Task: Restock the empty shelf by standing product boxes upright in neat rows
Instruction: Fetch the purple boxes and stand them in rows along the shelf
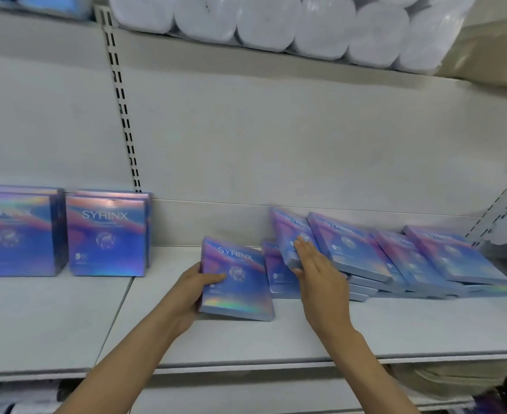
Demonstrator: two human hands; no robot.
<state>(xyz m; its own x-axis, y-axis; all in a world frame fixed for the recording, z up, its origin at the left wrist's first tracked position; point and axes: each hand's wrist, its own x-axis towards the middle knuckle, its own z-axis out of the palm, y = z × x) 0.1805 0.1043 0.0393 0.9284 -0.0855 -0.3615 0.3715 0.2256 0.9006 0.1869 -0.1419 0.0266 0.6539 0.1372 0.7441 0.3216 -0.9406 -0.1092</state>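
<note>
Two SYRINX boxes [105, 234] already stand upright at the back of the neighbouring bay on the left, faces forward, and that is the line I want to copy on this shelf [246, 333]. My left hand [191, 289] grips the left edge of one box [235, 279], thumb across its front, fingers curled behind; it leans back slightly with its bottom edge on the shelf board. My right hand [315, 270] lies flat, fingers straight, pressed against the face of the next leaning box [291, 237], not grasping it. Behind that, the rest of the stock [425, 258] is a slumped, overlapping fan lying towards the right end of the shelf, with a few boxes flat underneath. To do this well, I judge I should tip the held box fully vertical, square its base to the shelf front, and slide it left towards the upright [123, 115] so the rows match across the bays. The flat hand should keep the fan from sliding forward while I do so; the glossy sleeves look slippery, so one nudge could spill the heap.
</note>
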